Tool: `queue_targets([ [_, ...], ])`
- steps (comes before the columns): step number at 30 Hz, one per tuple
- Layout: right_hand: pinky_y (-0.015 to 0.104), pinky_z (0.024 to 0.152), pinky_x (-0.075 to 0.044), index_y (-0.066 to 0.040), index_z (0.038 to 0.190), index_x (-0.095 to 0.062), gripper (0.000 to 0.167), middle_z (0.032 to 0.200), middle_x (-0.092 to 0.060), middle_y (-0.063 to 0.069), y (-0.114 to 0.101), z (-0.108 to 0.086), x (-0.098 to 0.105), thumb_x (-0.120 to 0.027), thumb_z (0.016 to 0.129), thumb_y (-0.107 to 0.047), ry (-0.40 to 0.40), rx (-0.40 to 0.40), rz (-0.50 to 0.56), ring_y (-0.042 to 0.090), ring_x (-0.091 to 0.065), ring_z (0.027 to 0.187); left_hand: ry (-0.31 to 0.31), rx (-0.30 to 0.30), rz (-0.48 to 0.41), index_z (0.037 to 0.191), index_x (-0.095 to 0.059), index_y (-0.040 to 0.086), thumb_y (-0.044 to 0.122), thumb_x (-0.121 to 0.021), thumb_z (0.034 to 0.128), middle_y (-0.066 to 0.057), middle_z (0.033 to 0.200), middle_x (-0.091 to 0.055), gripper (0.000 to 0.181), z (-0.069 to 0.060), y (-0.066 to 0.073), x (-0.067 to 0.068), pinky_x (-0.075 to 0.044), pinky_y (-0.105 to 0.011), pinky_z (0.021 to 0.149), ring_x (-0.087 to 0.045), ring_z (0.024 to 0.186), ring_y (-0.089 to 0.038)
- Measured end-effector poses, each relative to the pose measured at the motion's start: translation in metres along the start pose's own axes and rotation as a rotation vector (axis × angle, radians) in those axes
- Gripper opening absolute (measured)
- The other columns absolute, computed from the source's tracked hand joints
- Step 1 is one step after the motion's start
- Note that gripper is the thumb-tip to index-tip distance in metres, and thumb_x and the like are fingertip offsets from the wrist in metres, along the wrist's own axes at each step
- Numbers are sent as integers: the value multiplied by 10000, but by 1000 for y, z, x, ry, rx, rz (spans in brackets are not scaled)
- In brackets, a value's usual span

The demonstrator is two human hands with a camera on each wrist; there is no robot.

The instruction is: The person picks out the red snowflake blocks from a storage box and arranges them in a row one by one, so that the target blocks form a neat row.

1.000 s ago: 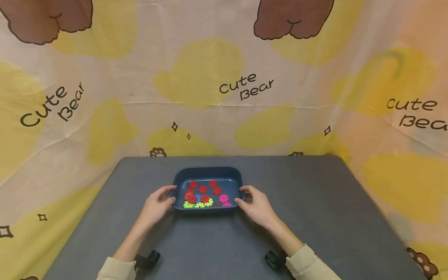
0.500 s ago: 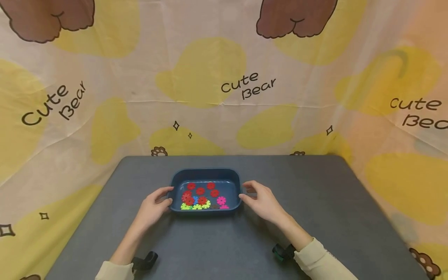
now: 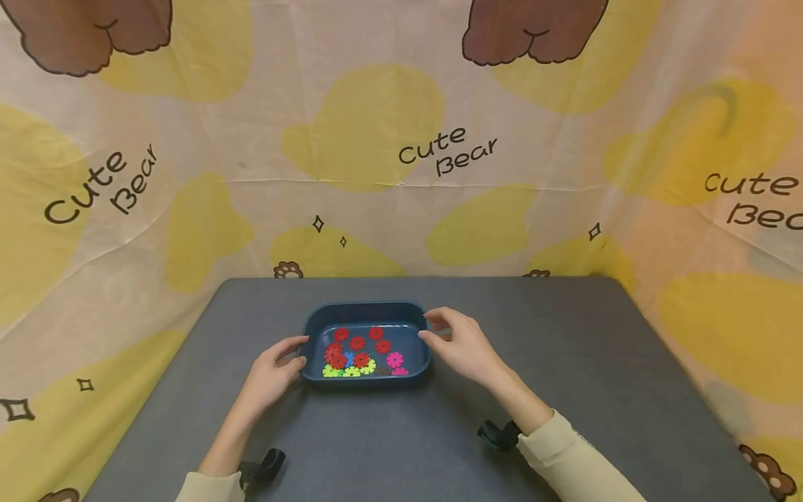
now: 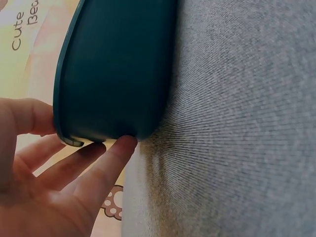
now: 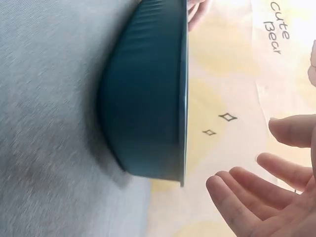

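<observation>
A dark blue plastic tray [image 3: 366, 380] rests on the grey table, holding several small notched plastic discs, like snowflake building pieces. Red discs [image 3: 357, 343] lie mostly in its middle and left; yellow-green discs [image 3: 352, 372] and a pink disc [image 3: 394, 360] are near its front wall. My left hand [image 3: 271, 373] grips the tray's left end, thumb at the rim and fingertips against the end wall in the left wrist view. At the right end, my right hand [image 3: 467, 348] is raised by the rim; in the right wrist view its loosely bent fingers [image 5: 266, 190] are apart from the tray.
The grey tabletop [image 3: 389, 446] extends around the tray. A patterned cloth [image 3: 351, 139] with bear prints hangs behind the table and along both sides. Black wrist straps [image 3: 500, 436] show below the hands.
The tray shifted slightly left and toward me, then stayed put. My right hand came off its right end, moved right, then rose and moved back left over the rim. My left hand stayed at its end.
</observation>
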State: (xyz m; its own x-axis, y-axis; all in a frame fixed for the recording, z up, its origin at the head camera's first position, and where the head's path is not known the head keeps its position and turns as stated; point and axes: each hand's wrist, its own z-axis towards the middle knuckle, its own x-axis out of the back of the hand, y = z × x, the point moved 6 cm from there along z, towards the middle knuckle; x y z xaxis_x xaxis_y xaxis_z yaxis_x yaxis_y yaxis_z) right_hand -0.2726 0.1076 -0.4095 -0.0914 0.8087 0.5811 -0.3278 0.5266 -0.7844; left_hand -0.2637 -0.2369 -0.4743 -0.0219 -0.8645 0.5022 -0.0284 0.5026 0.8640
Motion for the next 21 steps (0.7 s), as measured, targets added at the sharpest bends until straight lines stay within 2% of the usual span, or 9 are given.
queue_targets([
  [7,416,928,-550,-104,1281,-653,351,1198,-668,22,-11,11,-16,-713,965,-245,-22,32,27,219,-647,1090,17,-28,29,1425,-546,66,109,-566,1013,-252,1482,-478,415,5,0,-1,-583,-370,819,-647,1180,-376],
  [11,412,921,-547,-99,1275,-651,341,1196,-666,26,-16,19,-26,-705,970,-241,-46,48,19,225,-644,1097,8,-43,31,1423,-536,68,100,-555,1012,-246,1495,-466,412,10,-1,-2,-548,-321,791,-620,1212,-390],
  [15,422,917,-544,-101,1271,-649,338,1220,-663,31,-18,26,-39,-695,975,-259,-78,48,20,229,-643,1102,-21,-36,-23,1432,-525,58,89,-549,1015,-259,1525,-423,419,15,-5,-2,-565,-346,838,-579,1265,-411],
  [21,384,837,-543,-119,1266,-652,346,1234,-663,8,-19,35,-59,-694,975,-303,-137,37,28,234,-637,1097,-89,-17,-98,1469,-480,42,97,-550,1024,-275,1565,-347,454,17,-9,-3,-567,-424,916,-541,1304,-428],
])
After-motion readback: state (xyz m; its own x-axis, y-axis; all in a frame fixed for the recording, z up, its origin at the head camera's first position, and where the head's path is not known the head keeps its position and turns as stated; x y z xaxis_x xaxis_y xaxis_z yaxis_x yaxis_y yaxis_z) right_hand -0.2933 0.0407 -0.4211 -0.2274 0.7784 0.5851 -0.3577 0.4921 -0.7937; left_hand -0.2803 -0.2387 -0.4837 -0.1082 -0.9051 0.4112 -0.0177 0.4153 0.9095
